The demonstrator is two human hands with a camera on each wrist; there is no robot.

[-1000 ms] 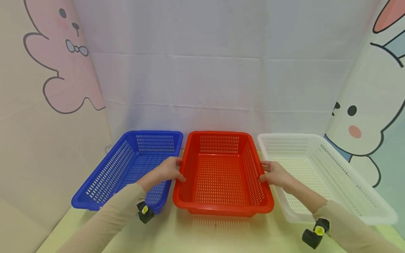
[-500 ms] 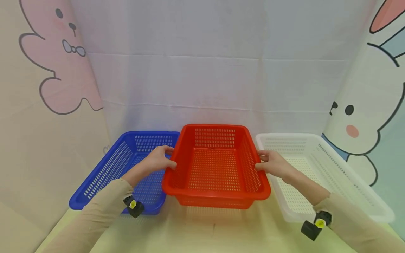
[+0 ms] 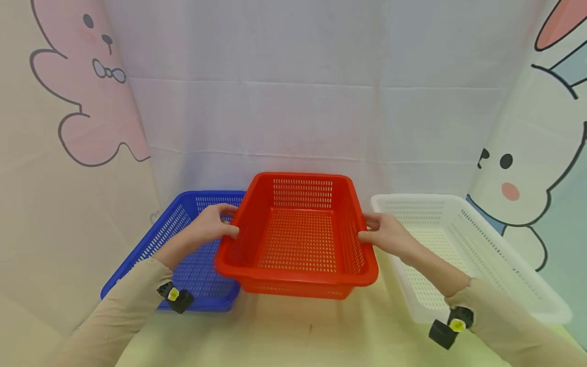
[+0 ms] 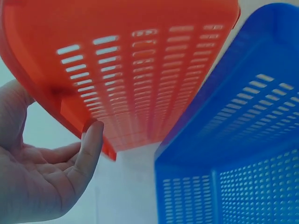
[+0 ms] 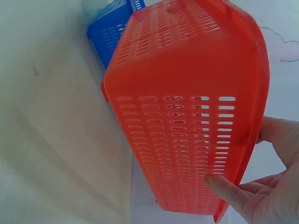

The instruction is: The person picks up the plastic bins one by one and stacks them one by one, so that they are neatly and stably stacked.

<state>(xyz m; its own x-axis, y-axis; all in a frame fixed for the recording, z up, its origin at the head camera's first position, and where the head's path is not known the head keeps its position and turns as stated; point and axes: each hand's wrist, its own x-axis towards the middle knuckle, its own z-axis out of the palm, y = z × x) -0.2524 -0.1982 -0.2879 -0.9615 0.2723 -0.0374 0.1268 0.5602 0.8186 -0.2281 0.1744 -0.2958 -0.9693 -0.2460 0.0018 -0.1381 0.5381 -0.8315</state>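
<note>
A red plastic basket [image 3: 300, 239] with slotted walls hangs above the table, held level between both hands. My left hand [image 3: 213, 223] grips its left rim, thumb on the inside and fingers under the lip outside. On the opposite rim my right hand [image 3: 387, 234] pinches in the same way. In the left wrist view, a fingertip presses the slotted outer wall of the red basket [image 4: 140, 79]. The blue basket [image 3: 202, 275] stands to the left, partly hidden by the red basket and left arm. A white basket [image 3: 440, 255] stands to the right.
The pale yellow-green table [image 3: 284, 336] lies beneath the baskets. A white cloth wall [image 3: 312, 112] rises close behind them. Side cloths carry a printed bear [image 3: 91, 102] on the left and a printed rabbit [image 3: 527, 168] on the right.
Both hands have lifted the red basket off the table and carried it leftward. Its left side now overlaps the blue basket in the head view. The blue and white baskets have stayed put.
</note>
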